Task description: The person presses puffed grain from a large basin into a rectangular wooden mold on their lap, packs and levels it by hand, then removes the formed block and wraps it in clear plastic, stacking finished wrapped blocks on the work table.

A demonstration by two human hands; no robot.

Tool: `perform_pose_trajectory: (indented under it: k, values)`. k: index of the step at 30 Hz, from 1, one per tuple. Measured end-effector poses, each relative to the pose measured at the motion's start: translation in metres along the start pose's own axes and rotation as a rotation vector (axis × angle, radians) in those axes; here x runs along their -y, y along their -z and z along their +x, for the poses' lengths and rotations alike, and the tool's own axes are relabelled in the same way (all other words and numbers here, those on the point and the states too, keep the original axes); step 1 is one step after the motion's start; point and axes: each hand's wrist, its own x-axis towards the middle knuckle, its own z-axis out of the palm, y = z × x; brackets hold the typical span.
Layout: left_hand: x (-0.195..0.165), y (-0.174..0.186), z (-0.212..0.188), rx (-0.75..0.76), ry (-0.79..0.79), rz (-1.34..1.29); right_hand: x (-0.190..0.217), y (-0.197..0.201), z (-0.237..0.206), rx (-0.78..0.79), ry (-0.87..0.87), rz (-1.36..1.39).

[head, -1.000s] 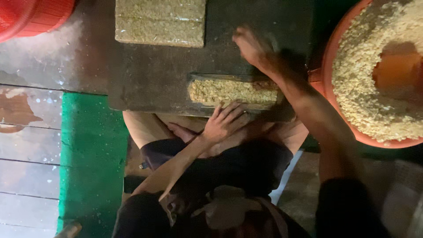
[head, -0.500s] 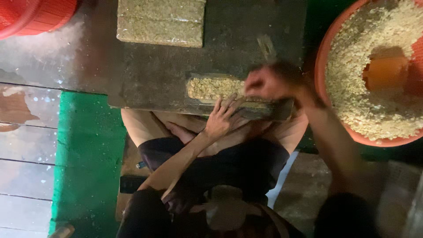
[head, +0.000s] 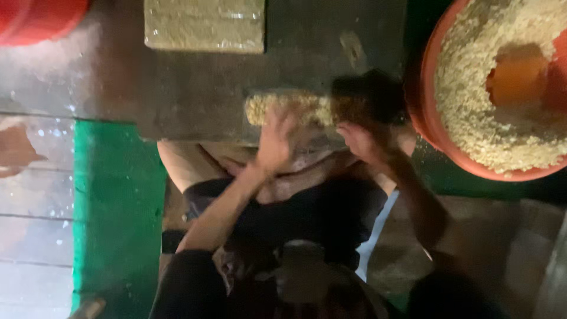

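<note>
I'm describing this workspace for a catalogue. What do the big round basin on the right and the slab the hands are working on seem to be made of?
The basin looks like moulded plastic: uniform orange-red, with a smooth, slightly glossy rim. It holds pale, crumbly grainy material. The slab looks like dark stone or concrete, matte and mottled, though blur leaves that open. Both the left hand and the right hand rest at a strip of the same grainy mix.

- Single view, worn on my head, facing straight down.
- Close range: desk [head: 195, 88] edge, my lap and hands below it.
- No second view.
</note>
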Motion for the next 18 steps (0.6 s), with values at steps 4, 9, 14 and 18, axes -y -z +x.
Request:
perform_pose_trajectory:
  k: [4,9,14,18]
  values:
    - [0.024,0.023,0.027,0.103,0.174,0.08,0.049,-0.001,0.018,0.266,-0.306,0.196]
    - [0.055,0.048,-0.016,-0.399,0.562,-0.457,0.132,-0.017,0.075,-0.18,-0.193,0.183]
    - [0.063,0.031,-0.052,-0.191,0.674,-0.555,0.164,-0.034,0.095,-0.131,-0.136,0.146]
    - [0.071,0.039,-0.031,-0.092,0.661,-0.804,0.118,-0.026,0.059,-0.227,-0.262,0.214]
